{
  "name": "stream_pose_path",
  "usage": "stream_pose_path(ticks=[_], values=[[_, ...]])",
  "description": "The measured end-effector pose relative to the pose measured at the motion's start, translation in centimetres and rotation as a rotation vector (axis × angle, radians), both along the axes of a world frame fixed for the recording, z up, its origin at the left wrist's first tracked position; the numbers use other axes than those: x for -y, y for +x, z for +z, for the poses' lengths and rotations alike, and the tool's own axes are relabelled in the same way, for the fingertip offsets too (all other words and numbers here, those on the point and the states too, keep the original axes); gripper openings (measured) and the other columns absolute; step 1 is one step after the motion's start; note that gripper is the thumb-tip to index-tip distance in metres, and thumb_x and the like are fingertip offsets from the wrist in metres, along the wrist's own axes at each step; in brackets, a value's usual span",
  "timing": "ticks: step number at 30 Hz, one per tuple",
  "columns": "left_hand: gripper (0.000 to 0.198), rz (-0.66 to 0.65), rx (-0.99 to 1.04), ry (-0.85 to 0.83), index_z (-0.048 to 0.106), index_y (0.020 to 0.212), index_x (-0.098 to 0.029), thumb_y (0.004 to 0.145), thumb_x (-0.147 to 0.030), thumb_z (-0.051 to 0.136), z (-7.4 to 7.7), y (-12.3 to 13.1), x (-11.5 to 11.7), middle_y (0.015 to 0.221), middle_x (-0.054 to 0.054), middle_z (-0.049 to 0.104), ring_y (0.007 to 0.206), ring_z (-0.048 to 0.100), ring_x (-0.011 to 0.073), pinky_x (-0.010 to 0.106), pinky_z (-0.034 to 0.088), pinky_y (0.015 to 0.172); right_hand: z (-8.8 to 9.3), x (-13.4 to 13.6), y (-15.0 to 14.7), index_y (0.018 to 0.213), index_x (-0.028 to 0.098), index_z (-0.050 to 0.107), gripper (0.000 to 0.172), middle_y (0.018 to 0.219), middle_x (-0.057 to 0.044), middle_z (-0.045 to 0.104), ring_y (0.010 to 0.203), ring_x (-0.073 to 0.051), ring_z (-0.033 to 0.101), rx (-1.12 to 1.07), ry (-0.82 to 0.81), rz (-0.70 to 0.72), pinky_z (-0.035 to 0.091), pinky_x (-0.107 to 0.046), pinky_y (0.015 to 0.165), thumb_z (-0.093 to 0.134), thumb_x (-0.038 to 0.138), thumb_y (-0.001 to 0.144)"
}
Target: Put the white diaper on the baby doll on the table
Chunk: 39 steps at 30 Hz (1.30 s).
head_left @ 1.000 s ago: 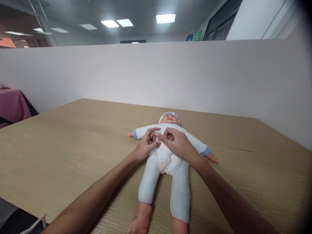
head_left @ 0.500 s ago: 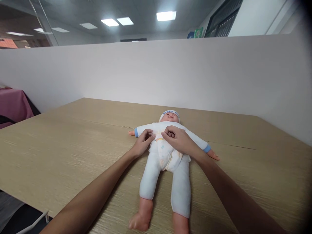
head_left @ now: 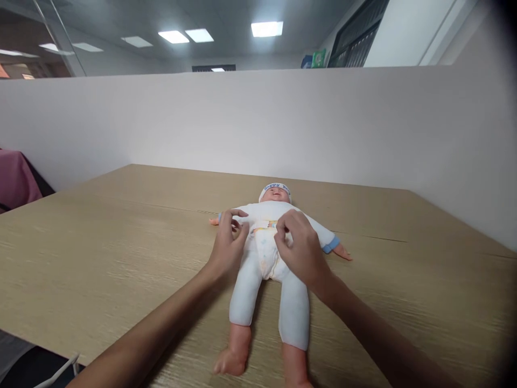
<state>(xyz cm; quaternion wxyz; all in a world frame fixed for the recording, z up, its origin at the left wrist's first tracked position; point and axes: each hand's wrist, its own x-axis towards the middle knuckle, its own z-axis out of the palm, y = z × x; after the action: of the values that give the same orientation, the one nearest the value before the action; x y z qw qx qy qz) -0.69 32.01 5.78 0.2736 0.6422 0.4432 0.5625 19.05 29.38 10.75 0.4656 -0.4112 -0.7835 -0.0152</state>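
A baby doll (head_left: pixel 269 207) lies on its back on the wooden table, arms spread and feet toward me. It wears a white suit with blue cuffs and a lettered headband (head_left: pixel 277 187). Around its hips is a white diaper (head_left: pixel 266 253) with a coloured waist strip (head_left: pixel 270 224). My left hand (head_left: pixel 231 237) hovers by the diaper's left side, its curved fingers apart from the thumb and holding nothing. Over the right side is my right hand (head_left: pixel 299 242), fingers loosely bent, thumb a little apart, nothing seen in them. It covers that side of the diaper.
The wooden table (head_left: pixel 121 242) reaches back to a white partition (head_left: pixel 202 118). Pink cloth (head_left: pixel 16 178) hangs over something beyond the left edge. A white curved bar (head_left: pixel 60 372) shows at the lower left.
Both hands have come off the diaper's waist and drawn back toward me, the left hand's fingers spreading. More of the coloured waist strip shows. The view has shifted slightly.
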Motion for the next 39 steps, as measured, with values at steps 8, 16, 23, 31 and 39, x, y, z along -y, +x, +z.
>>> stream_pose_path(ticks=[8,16,23,31,39], values=[[0.005,-0.605,-0.583,0.038,0.066,0.106,-0.027,0.105,-0.029,0.062,1.2,-2.6,7.8,0.111,0.004,0.074,0.109,0.059,0.0271,0.043,0.044,0.101,-2.0,11.5,2.3,0.105,0.028,0.061,0.013,0.101,-0.003,0.073,0.093,-0.024,0.069,0.236,-0.440,0.238,0.054,-0.038,0.080,0.063,0.017,0.097],[0.036,-0.342,-0.432,-0.183,0.056,0.101,-0.024,0.094,-0.054,0.076,-0.2,-0.8,6.3,0.087,0.002,0.072,0.083,0.063,0.0243,0.037,0.044,0.077,-3.5,9.5,3.8,0.100,0.026,0.063,0.011,0.080,0.000,0.071,0.074,-0.024,0.069,0.314,-0.481,-0.157,0.042,-0.034,0.065,0.063,0.035,0.106],[0.030,-0.261,-0.553,-0.140,0.053,0.078,-0.023,0.095,-0.040,0.071,-0.4,0.4,6.1,0.076,-0.001,0.060,0.077,0.053,0.0208,0.033,0.034,0.073,-5.1,8.9,1.1,0.097,0.022,0.067,0.012,0.094,-0.006,0.077,0.083,-0.023,0.072,0.417,-0.414,-0.350,0.039,-0.033,0.065,0.063,0.026,0.108],[0.019,-0.266,-0.471,-0.039,0.060,0.087,-0.022,0.097,-0.036,0.068,-1.0,-0.1,6.2,0.097,0.002,0.068,0.097,0.057,0.0241,0.038,0.038,0.089,-5.7,9.6,1.7,0.111,0.025,0.071,0.011,0.125,-0.006,0.071,0.104,-0.026,0.072,0.256,-0.430,-0.243,0.052,-0.037,0.081,0.066,0.019,0.103],[0.015,-0.296,-0.460,-0.042,0.062,0.096,-0.022,0.099,-0.036,0.067,-0.6,-0.1,6.6,0.113,0.006,0.068,0.108,0.053,0.0281,0.042,0.039,0.098,-5.6,9.6,1.9,0.120,0.023,0.067,0.022,0.134,-0.010,0.073,0.120,-0.031,0.071,0.194,-0.460,-0.136,0.055,-0.043,0.098,0.059,0.015,0.102]])
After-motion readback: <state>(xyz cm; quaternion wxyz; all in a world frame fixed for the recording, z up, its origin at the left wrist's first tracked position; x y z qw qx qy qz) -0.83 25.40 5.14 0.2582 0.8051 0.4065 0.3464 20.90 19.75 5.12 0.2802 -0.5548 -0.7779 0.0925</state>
